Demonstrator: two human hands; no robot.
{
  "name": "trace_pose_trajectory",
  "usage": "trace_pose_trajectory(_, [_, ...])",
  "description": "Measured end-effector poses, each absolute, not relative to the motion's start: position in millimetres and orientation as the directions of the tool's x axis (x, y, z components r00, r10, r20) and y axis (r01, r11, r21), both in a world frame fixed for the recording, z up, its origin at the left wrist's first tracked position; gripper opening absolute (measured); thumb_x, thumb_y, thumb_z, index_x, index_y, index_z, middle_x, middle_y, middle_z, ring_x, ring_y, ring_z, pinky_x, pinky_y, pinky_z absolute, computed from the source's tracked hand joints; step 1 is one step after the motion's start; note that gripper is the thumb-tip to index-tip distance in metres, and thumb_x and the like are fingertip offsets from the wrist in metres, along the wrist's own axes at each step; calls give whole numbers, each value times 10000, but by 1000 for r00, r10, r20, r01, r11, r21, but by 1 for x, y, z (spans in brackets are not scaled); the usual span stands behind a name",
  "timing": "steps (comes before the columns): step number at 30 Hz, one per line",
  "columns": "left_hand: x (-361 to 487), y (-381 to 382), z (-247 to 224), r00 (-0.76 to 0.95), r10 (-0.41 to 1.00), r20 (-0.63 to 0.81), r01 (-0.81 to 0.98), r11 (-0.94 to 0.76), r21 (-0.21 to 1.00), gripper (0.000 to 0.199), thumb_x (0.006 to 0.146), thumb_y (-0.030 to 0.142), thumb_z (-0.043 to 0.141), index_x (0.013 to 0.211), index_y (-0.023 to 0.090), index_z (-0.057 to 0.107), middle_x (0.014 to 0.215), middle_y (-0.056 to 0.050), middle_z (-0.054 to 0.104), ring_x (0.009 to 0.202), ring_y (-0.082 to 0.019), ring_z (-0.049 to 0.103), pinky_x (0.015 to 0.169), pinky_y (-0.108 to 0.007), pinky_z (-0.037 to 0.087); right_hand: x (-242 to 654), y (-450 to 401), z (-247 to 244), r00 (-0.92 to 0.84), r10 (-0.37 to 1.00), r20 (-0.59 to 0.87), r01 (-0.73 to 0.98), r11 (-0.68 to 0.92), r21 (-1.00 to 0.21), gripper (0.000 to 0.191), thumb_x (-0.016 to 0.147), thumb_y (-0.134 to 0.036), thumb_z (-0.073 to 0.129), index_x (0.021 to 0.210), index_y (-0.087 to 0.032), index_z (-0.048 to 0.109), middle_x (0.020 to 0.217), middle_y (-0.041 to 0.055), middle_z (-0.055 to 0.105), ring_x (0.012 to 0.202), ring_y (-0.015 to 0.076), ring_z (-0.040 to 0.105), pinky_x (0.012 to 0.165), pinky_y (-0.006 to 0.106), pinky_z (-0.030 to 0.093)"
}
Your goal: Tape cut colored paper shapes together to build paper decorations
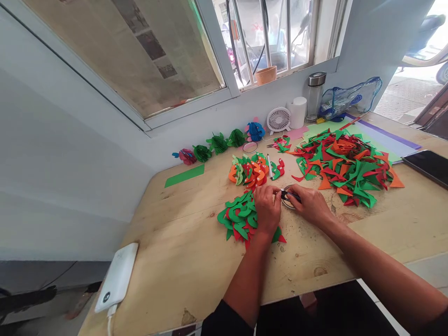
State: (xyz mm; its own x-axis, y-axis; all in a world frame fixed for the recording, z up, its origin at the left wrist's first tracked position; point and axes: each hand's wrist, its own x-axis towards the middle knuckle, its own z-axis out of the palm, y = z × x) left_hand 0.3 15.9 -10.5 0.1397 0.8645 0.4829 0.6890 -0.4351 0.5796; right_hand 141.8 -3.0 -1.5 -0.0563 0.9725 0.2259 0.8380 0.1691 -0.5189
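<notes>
My right hand (310, 201) is closed around a small dark tool (291, 195) just over a roll of tape (287, 203) on the wooden table. Close by on its left, my left hand (268, 207) pinches at the tool's tip; a tiny white piece shows there, too small to make out. Green and red cut paper shapes (240, 217) lie in a pile beside and partly under my left hand. Beyond the hands sits a bunch of orange, green and red paper pieces (250, 170), with a white pen (269, 166) to its right.
A large heap of paper scraps (350, 165) covers the right side, near a black phone (429, 165). Paper figures (219, 143), a small fan (279, 120) and a glass bottle (315, 98) line the wall. A white power bank (118, 275) lies at the left edge.
</notes>
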Motion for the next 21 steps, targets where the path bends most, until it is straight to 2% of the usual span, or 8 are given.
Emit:
trace_pose_trajectory(10, [0, 19, -12, 188, 837, 514, 743, -464, 482, 48, 835, 173, 522, 792, 192, 509, 852, -51, 553, 889, -218, 477, 816, -368, 371, 142, -4, -1, -70, 971, 229, 834, 183, -521, 234, 858, -356, 422, 829, -215, 608, 729, 29, 657, 622, 157, 565, 540, 249, 297])
trace_pose_trajectory(21, [0, 17, -10, 202, 831, 519, 732, -480, 484, 69, 863, 188, 480, 794, 188, 479, 842, -57, 544, 865, -215, 468, 797, -360, 375, 141, -4, -1, -26, 978, 207, 831, 137, -539, 217, 842, -347, 434, 839, -214, 605, 720, 27, 658, 631, 165, 575, 531, 247, 289])
